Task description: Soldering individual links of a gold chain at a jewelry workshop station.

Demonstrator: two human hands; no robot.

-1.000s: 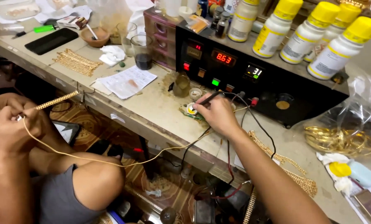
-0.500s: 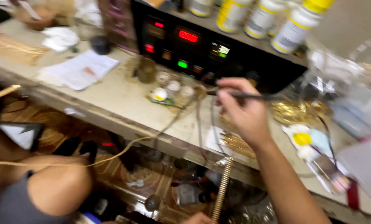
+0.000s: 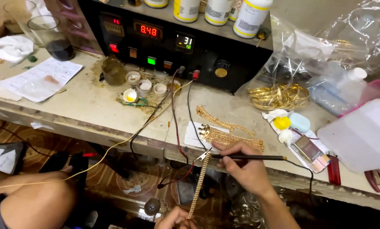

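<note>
A cluttered workbench point(image 3: 84, 110) carries a black control box point(image 3: 173, 42). Below its front edge, the right hand point(image 3: 245, 167) pinches a wired pen probe point(image 3: 245, 157), its tip on a gold chain point(image 3: 200, 182) whose lower end the left hand point(image 3: 175, 218) grips. Judging by this, plating is underway; the probe must travel steadily along the links.

- Small cups point(image 3: 144, 86) are set on the bench point(image 3: 84, 106) before the control box point(image 3: 173, 42).
- Bottles point(image 3: 217, 10) stand on the box — bangles point(image 3: 279, 95) lie right of it.
- Paper point(image 3: 39, 78) lies left.
</note>
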